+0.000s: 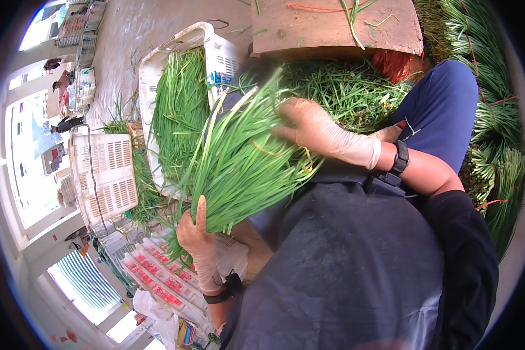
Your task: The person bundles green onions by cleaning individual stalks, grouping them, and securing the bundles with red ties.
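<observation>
From afar, I saw the left hand (196, 236) clasp green stalks (245, 169) right of the white crate (223, 55), the right hand (310, 126) loosely spread over them. Red-tied bundles (487, 96), farther right of the crate, looked done; the held stalks showed no tie.

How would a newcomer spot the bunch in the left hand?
Find the white crate of greens left of centre. To its lower right, a green bunch spreads up and right from the left hand. Unlike the bundles at far right, it shows no red tie.
</observation>
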The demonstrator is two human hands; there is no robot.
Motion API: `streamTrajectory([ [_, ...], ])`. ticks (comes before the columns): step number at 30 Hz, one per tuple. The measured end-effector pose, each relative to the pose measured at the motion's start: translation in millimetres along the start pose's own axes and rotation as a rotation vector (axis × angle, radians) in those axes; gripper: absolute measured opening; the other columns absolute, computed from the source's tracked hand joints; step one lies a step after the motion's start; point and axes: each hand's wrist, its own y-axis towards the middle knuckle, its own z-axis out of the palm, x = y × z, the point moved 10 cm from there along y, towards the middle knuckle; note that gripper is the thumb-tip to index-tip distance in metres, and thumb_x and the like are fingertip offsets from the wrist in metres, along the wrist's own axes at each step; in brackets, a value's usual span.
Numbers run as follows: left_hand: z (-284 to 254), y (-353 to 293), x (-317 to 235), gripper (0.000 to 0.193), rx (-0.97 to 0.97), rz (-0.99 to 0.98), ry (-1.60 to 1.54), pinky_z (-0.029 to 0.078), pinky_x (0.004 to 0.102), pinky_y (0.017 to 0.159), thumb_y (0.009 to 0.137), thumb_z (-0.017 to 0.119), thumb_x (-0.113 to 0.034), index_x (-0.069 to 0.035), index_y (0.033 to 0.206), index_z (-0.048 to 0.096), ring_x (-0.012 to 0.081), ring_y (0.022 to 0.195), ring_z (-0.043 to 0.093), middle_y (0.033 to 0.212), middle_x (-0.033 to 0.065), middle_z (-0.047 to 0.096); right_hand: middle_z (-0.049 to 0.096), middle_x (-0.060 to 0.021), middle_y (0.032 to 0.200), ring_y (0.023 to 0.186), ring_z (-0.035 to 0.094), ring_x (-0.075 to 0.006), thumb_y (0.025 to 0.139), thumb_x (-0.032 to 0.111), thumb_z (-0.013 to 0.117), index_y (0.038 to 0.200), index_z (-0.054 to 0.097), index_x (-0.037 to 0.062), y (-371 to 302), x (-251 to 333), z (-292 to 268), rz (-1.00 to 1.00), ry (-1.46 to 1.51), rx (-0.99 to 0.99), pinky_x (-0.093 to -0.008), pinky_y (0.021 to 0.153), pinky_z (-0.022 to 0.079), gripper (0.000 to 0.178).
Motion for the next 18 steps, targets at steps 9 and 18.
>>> streamTrajectory([
  [9, 1.4, -4.6, -8.2, 0.054, -0.021, 0.068, 0.032, 0.048, 0.0419, 0.065, 0.084, 0.063, -0.027, -0.028, 0.136, 0.054, 0.0325, 0.077, 0.059, 0.099, 0.0128, 0.059, 0.064, -0.0173, 0.094, 0.095, 0.060, -0.0347, 0.085, 0.046, 0.064, 0.094, 0.066, 0.0017, -1.6, 12.2, 8.2, -0.028, -0.179, 0.083, -0.0456, 0.084, 0.047, 0.045],
  [18, 15.6, -7.2, -1.8, 0.055, 0.045, -0.011, -0.054, 0.048, 0.0424, 0.066, 0.083, 0.065, -0.028, -0.026, 0.137, 0.053, 0.0344, 0.079, 0.060, 0.103, 0.0144, 0.060, 0.066, -0.0065, 0.077, 0.071, 0.061, -0.0203, 0.093, 0.027, 0.055, 0.090, 0.069, 0.0035, 26.8, -153.2, -44.2, 0.474, 0.242, -0.048, -0.0315, 0.071, 0.048, 0.027],
])
